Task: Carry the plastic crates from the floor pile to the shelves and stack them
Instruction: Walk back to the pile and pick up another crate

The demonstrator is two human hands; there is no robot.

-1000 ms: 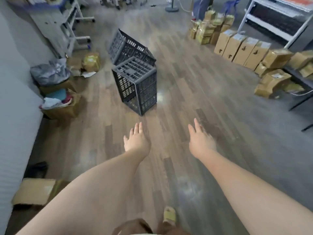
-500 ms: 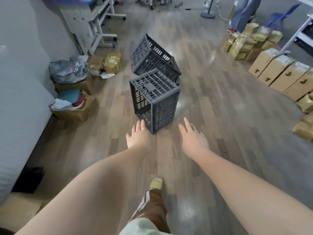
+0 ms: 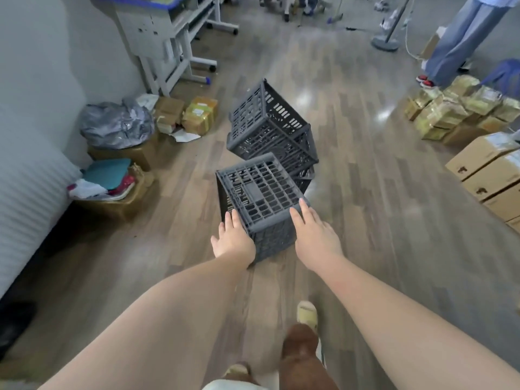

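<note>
My left hand (image 3: 235,240) lies with straight, loose fingers against the near left corner of the nearer grey crate (image 3: 260,192), fingertips reaching its top edge, gripping nothing. My right hand (image 3: 315,235) is open in the same way, fingers straight, resting on the near right corner of that crate, with the fingertips on its upper rim. The crate stands upside down on the wooden floor (image 3: 380,220), its latticed base facing up, right in front of me between my two hands.

Just behind it is a second grey crate (image 3: 267,130), tilted on its side with its open mouth turned up and to the right, leaning against what looks like another crate beneath it; I cannot tell how many lie there.

To the left, along the wall, a crumpled grey plastic bag (image 3: 118,125) sits on a brown box, with small yellow parcels (image 3: 201,115) beside it and an open box of cloth and a teal item (image 3: 109,173) nearer to me. A white metal frame on feet (image 3: 174,46) stands further back. To the right are large cardboard cartons (image 3: 489,175) and a heap of yellowish parcels (image 3: 455,108), with a person's blue trouser legs (image 3: 461,38) behind them. My foot in a pale slipper (image 3: 307,312) shows below.
</note>
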